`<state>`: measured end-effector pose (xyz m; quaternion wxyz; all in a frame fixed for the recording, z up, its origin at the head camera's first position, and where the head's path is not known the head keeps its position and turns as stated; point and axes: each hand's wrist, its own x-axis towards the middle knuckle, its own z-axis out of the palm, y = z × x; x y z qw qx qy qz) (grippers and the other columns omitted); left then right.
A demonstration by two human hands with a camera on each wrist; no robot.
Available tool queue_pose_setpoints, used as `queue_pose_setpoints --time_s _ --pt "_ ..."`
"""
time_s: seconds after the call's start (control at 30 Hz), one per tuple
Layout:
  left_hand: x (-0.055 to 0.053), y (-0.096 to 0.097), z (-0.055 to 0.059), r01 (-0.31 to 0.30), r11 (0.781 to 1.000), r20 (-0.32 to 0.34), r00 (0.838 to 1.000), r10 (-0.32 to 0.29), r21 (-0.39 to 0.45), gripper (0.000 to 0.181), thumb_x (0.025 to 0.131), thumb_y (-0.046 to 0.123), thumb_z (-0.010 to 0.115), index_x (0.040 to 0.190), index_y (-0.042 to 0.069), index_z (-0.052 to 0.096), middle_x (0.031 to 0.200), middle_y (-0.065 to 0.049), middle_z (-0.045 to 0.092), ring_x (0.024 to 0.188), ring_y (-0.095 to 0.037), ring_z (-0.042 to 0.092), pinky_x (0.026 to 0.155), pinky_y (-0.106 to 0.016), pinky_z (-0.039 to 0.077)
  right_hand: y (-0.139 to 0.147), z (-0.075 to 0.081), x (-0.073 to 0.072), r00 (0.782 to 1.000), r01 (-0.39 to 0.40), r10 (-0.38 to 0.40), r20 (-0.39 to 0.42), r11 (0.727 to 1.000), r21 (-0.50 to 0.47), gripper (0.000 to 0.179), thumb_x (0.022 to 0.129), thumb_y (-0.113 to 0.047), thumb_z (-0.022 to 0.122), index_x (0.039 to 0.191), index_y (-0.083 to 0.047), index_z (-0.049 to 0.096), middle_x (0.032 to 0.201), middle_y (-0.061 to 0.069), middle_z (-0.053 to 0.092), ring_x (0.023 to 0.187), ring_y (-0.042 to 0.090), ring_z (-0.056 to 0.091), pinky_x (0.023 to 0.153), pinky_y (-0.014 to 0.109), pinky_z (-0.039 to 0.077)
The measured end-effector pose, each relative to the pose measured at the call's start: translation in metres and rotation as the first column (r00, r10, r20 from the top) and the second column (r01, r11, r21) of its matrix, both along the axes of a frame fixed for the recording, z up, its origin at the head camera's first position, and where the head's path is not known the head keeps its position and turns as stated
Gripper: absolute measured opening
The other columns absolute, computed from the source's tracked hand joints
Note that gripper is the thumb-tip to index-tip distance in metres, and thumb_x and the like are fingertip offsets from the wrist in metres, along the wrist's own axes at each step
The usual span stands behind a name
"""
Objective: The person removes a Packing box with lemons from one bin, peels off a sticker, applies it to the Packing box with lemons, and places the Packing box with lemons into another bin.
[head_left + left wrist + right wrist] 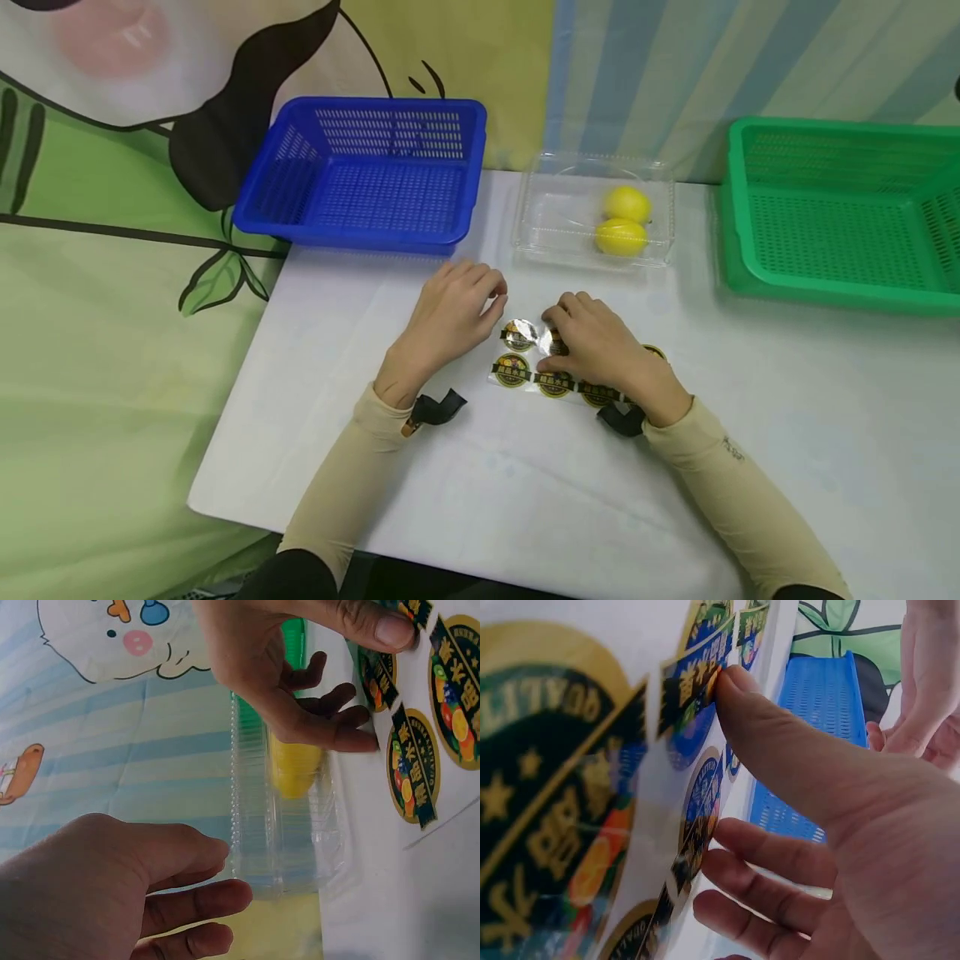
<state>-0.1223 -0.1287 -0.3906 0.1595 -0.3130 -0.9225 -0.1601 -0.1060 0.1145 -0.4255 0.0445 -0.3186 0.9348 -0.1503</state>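
A sheet of round black-and-gold fruit stickers [512, 369] lies on the white table. My right hand [603, 346] is over it, thumb and fingertips touching the sheet. The right wrist view shows the thumb [739, 682] on a sticker, set apart from the other fingers. My left hand [457, 308] hovers left of the sheet, fingers loosely bent, thumb apart from them in the left wrist view, nothing between them. Beyond the hands stands a clear plastic box [558, 212] with two yellow lemon-like fruits [627, 204] inside its right half.
A blue basket [345, 237] stands at the table's back left, and a green basket [840, 296] at the back right. Black straps [438, 408] hang at both wrists. Printed cloth [487, 50] hangs behind the table. The table's left edge is beside the left arm.
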Motion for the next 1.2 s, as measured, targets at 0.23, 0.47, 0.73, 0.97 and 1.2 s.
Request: queue_pose_setpoints --time_s 0.23,0.47,0.73,0.97,1.2 --pt "-0.001 -0.002 0.001 -0.013 1.0 0.044 0.999 0.012 0.019 0.005 0.098 0.016 0.067 0.096 0.012 0.071 0.087 -0.001 0.07 0.084 -0.02 0.062 0.074 -0.036 0.049 0.0 -0.003 -0.005 0.995 0.043 -0.039 0.096 0.998 -0.04 0.066 0.075 -0.044 0.095 0.118 -0.005 0.063 0.102 0.008 0.061 0.093 0.029 0.055 0.081 0.043 0.044" --pt "-0.004 -0.001 -0.005 -0.045 0.999 0.211 0.977 0.046 -0.006 0.011 0.101 0.022 0.066 0.104 0.013 0.072 0.091 -0.001 0.071 0.088 -0.02 0.063 0.074 -0.036 0.051 0.0 -0.002 -0.01 0.982 0.069 -0.051 0.185 0.993 -0.091 0.061 0.079 -0.036 0.094 0.122 -0.005 0.065 0.109 0.011 0.062 0.101 0.03 0.054 0.088 0.045 0.044" --pt "-0.011 -0.01 -0.032 -0.082 0.981 0.67 0.74 -0.058 0.175 0.031 0.11 0.037 0.054 0.121 0.014 0.071 0.105 0.001 0.073 0.096 -0.016 0.066 0.085 -0.037 0.054 0.009 0.005 -0.014 0.924 0.137 -0.013 0.382 0.945 -0.298 0.036 0.095 -0.015 0.078 0.125 -0.011 0.059 0.119 0.019 0.073 0.115 0.036 0.07 0.098 0.054 0.055" --pt "-0.014 -0.012 -0.037 -0.133 0.866 0.708 0.642 -0.296 0.483 0.019 0.109 0.023 0.057 0.104 0.009 0.069 0.083 -0.013 0.069 0.078 -0.037 0.064 0.065 -0.028 0.045 0.015 0.014 -0.014 0.921 0.159 -0.017 0.388 0.927 -0.338 0.04 0.095 -0.018 0.079 0.129 -0.014 0.059 0.121 0.014 0.073 0.114 0.03 0.07 0.095 0.049 0.055" --pt "-0.014 -0.009 -0.03 -0.154 0.803 0.691 0.618 -0.376 0.576 0.018 0.109 0.022 0.057 0.103 0.009 0.067 0.074 -0.016 0.066 0.065 -0.036 0.056 0.057 -0.026 0.042 0.017 0.024 -0.011 0.976 0.118 -0.029 0.217 0.905 -0.408 0.047 0.091 -0.022 0.084 0.131 -0.01 0.063 0.12 0.008 0.07 0.112 0.026 0.064 0.097 0.048 0.05"
